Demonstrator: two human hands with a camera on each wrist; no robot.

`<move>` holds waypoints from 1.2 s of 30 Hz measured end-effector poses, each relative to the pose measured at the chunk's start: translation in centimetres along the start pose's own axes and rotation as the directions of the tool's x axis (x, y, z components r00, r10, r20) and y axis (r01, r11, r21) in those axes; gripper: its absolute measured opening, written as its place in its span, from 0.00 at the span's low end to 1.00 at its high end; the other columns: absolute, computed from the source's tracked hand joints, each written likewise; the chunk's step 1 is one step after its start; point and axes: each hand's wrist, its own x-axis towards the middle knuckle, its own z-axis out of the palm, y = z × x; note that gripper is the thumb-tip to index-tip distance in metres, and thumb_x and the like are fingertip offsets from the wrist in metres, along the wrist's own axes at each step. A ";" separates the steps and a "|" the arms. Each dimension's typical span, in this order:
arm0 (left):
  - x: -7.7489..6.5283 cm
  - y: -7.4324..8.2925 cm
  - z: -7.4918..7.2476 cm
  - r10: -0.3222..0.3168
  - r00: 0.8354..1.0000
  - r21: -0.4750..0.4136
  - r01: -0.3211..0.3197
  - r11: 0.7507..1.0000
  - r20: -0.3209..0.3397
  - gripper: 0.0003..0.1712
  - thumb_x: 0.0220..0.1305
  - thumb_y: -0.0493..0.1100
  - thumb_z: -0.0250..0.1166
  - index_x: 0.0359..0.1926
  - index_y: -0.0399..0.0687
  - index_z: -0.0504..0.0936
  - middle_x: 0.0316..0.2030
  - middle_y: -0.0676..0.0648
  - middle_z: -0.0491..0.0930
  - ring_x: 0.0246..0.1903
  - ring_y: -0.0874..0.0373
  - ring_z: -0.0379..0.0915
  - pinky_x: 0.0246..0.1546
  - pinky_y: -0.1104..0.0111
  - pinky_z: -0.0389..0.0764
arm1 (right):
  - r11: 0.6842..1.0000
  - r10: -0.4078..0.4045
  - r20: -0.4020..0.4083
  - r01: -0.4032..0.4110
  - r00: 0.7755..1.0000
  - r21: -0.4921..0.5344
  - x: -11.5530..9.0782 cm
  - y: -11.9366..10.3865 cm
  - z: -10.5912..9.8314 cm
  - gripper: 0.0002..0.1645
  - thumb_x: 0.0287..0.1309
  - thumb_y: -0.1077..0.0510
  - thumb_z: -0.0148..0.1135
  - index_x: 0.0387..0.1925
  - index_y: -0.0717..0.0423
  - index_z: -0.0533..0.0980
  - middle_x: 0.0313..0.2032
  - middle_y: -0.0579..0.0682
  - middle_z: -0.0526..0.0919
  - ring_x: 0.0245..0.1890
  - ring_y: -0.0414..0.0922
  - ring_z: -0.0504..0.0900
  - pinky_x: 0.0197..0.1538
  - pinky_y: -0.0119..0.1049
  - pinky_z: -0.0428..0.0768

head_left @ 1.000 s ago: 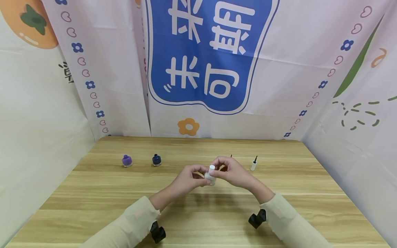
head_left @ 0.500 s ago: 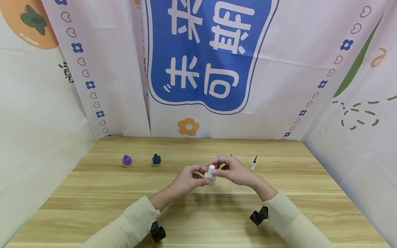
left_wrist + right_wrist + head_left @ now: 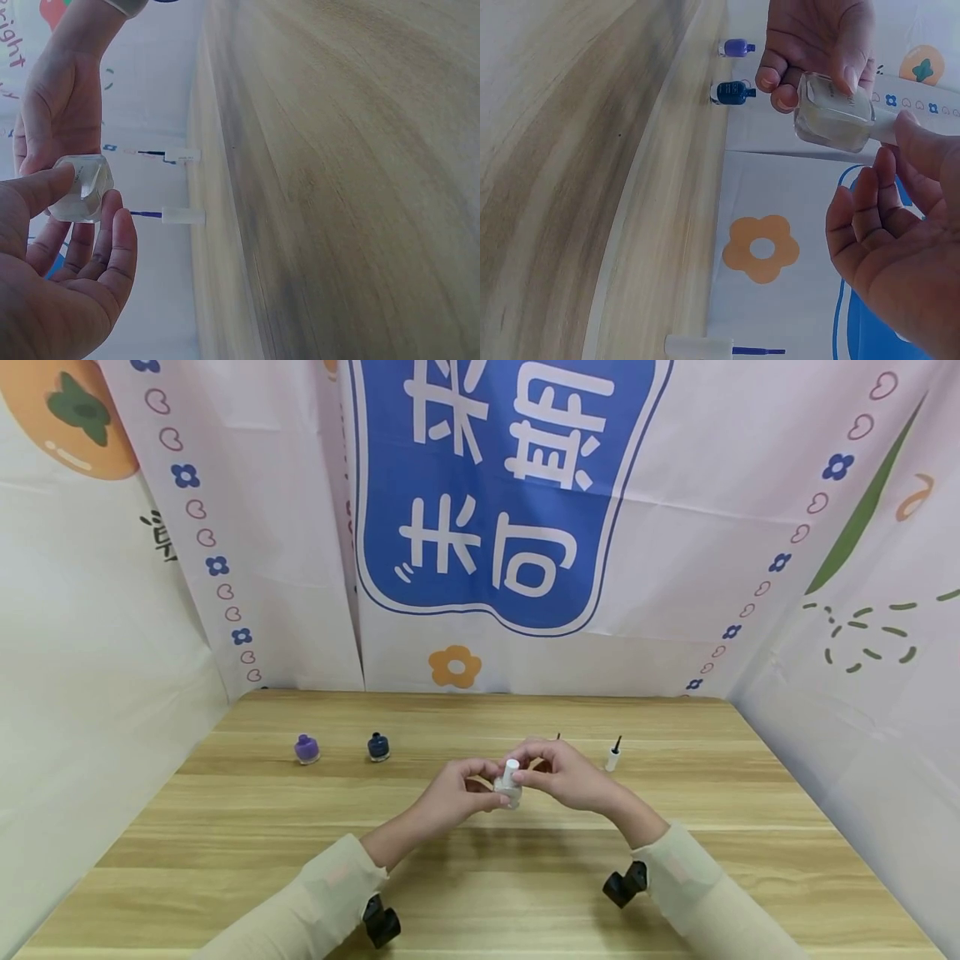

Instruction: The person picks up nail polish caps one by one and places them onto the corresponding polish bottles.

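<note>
Over the middle of the table, my left hand holds a clear glass nail polish bottle with pale contents, pinched between thumb and fingers. My right hand pinches the bottle's white cap with thumb and forefinger. The cap sits on the bottle's neck; how tightly cannot be told. In the left wrist view the bottle appears base-on, its cap hidden. Several right-hand fingers are loosely bent beside the cap in the right wrist view.
Two uncapped polish bottles, purple and dark blue, stand at the back left. At the back right a white brush cap stands brush-up. A second brush cap is mostly hidden behind my right hand in the head view.
My right wrist has shifted slightly right and its fingers have turned a little around the cap. The left hand and bottle have stayed nearly still.
</note>
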 end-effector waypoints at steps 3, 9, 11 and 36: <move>0.0 0.0 0.0 -0.002 1.000 0.003 0.002 1.000 -0.001 0.16 0.59 0.38 0.70 0.47 0.36 0.80 0.42 0.45 0.80 0.36 0.54 0.80 0.38 0.62 0.83 | 1.000 0.010 -0.021 -0.010 1.000 -0.020 0.0 0.0 0.1 0.10 0.66 0.60 0.60 0.47 0.56 0.81 0.39 0.50 0.79 0.40 0.49 0.75 0.39 0.37 0.78; 0.1 0.0 0.0 -0.013 1.000 -0.004 0.013 1.000 -0.004 0.15 0.60 0.38 0.70 0.47 0.36 0.80 0.42 0.45 0.80 0.36 0.54 0.80 0.40 0.54 0.82 | 0.999 0.027 -0.057 -0.029 0.998 -0.036 0.0 0.0 0.3 0.09 0.66 0.60 0.59 0.45 0.56 0.81 0.39 0.49 0.79 0.40 0.49 0.75 0.40 0.37 0.78; 0.1 -0.1 0.0 -0.012 1.000 -0.006 0.012 1.000 -0.004 0.15 0.60 0.37 0.70 0.46 0.36 0.80 0.41 0.45 0.80 0.36 0.54 0.80 0.39 0.56 0.83 | 0.999 0.037 -0.064 -0.039 0.997 -0.037 0.0 -0.1 0.4 0.09 0.66 0.61 0.59 0.45 0.56 0.81 0.39 0.49 0.78 0.40 0.49 0.75 0.41 0.37 0.78; 0.1 -0.3 0.0 -0.016 0.999 -0.017 0.015 1.000 -0.052 0.16 0.60 0.38 0.70 0.47 0.36 0.80 0.43 0.43 0.80 0.37 0.54 0.80 0.39 0.61 0.82 | 0.999 0.047 -0.137 -0.048 0.989 -0.008 -0.1 -0.2 1.1 0.11 0.67 0.60 0.59 0.48 0.58 0.77 0.39 0.50 0.79 0.42 0.47 0.76 0.41 0.37 0.78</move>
